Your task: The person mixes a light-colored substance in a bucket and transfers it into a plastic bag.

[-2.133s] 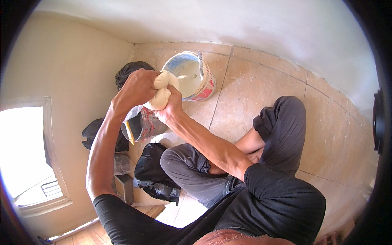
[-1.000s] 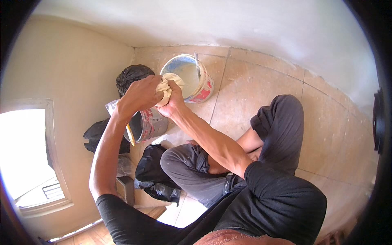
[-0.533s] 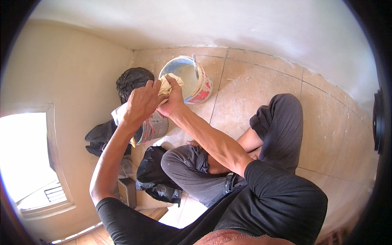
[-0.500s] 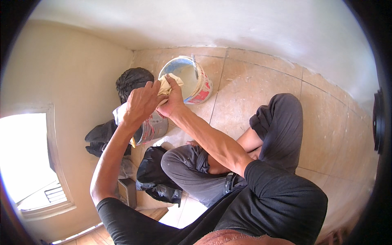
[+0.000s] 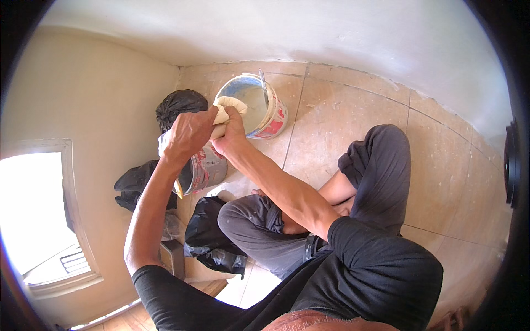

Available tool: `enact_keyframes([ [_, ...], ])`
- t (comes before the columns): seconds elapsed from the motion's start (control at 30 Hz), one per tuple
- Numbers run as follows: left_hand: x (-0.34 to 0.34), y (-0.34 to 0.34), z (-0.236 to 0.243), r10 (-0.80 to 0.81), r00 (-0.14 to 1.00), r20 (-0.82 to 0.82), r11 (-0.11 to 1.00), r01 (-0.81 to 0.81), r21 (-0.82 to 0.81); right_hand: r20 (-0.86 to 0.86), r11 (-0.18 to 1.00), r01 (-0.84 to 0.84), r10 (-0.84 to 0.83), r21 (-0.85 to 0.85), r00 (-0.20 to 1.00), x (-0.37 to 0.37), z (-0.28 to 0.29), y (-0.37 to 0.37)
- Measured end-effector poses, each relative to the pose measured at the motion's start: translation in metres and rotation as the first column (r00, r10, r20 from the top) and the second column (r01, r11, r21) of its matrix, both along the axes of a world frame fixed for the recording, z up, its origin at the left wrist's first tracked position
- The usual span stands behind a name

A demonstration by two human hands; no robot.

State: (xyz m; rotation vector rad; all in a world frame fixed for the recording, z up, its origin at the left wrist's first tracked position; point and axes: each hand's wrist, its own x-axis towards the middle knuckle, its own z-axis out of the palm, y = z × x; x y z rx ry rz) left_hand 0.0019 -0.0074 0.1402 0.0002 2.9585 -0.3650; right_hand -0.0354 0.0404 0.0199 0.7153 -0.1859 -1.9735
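Both my hands grip a crumpled, cream-coloured soft bundle point(image 5: 231, 103), its exact material hard to tell. My left hand point(image 5: 189, 132) is closed over its left part, knuckles up; my right hand point(image 5: 231, 133) wraps round it from the right, thumb on top. The bundle is held in front of a white bucket point(image 5: 277, 118) with red markings and blue inside, containing pale liquid and an upright flat stick point(image 5: 264, 88). Under my left hand, a grey, red-marked bucket point(image 5: 210, 170) has a yellow-handled item point(image 5: 178, 187) at its rim and pale plastic partly hidden by the hand.
Black bags point(image 5: 179, 105) lie by the left wall, another point(image 5: 205, 231) by my crossed legs point(image 5: 375, 171). A grey block point(image 5: 174, 259) is beside them. A low bright opening point(image 5: 66, 165) is at left. Tiled floor point(image 5: 342, 99) meets a white wall behind the buckets.
The bundle looked rounder and bulkier two seconds ago and is now more crumpled and partly covered by my fingers. My left hand has shifted right and slightly down, staying closed on it.
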Motion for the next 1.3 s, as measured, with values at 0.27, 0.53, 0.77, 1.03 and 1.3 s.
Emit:
enact_keyframes([
  [0.27,-0.008,-0.002,0.009,-0.013,0.999,0.032,1.0,0.014,-0.025,-0.04,0.998,0.067,-0.068,-0.019,0.997,-0.002,0.01,0.001],
  [0.53,-0.009,-0.002,0.011,-0.074,0.997,0.029,0.997,0.075,-0.034,-0.053,0.998,0.067,-0.067,-0.013,0.996,0.002,0.011,0.002],
  [0.77,-0.008,-0.004,0.007,-0.134,0.991,0.003,0.99,0.134,-0.031,-0.048,0.997,0.081,-0.081,-0.016,0.996,0.003,0.007,-0.002],
  [1.03,-0.009,-0.005,0.005,-0.123,0.992,0.035,0.992,0.124,-0.028,-0.108,0.996,0.092,-0.092,-0.004,0.99,0.008,-0.001,-0.006],
  [1.3,-0.008,-0.006,0.002,-0.116,0.991,0.067,0.991,0.12,-0.058,-0.119,0.991,0.014,0.002,0.135,0.993,0.009,0.002,-0.009],
])
